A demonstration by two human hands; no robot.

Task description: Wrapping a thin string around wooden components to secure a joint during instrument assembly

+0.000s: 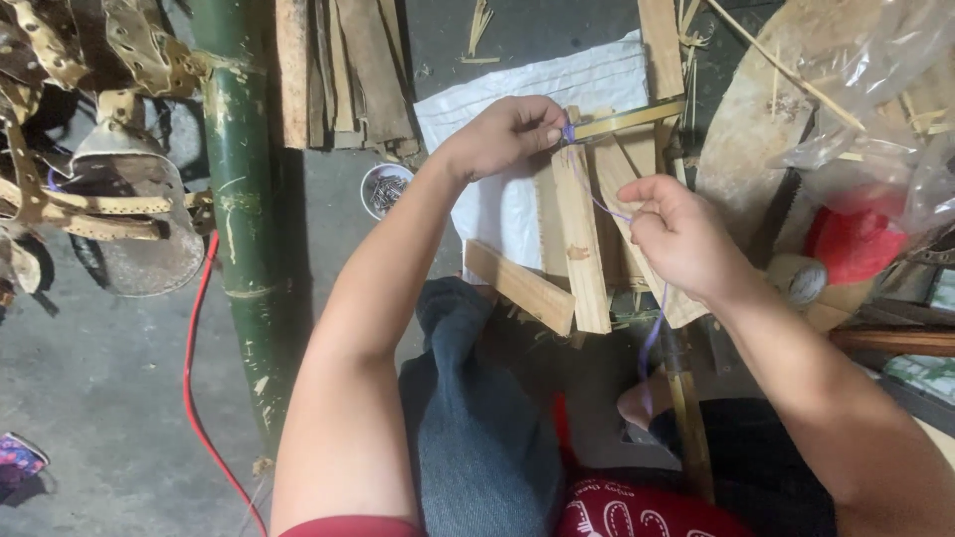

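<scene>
The left hand [507,134] is pinching the purple cord [609,209] at the far end of the upright slat [580,239], fingers pressed together; the right hand [681,239] is pinching the cord's near run, pulling it taut. Risk, as judged: uneven tension is likely slipping the wrap off the slat end, loosening the wooden frame [597,189].

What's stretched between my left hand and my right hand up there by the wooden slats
In the head view, a thin purple string runs from the left hand across the wooden slats to the right hand.
</scene>
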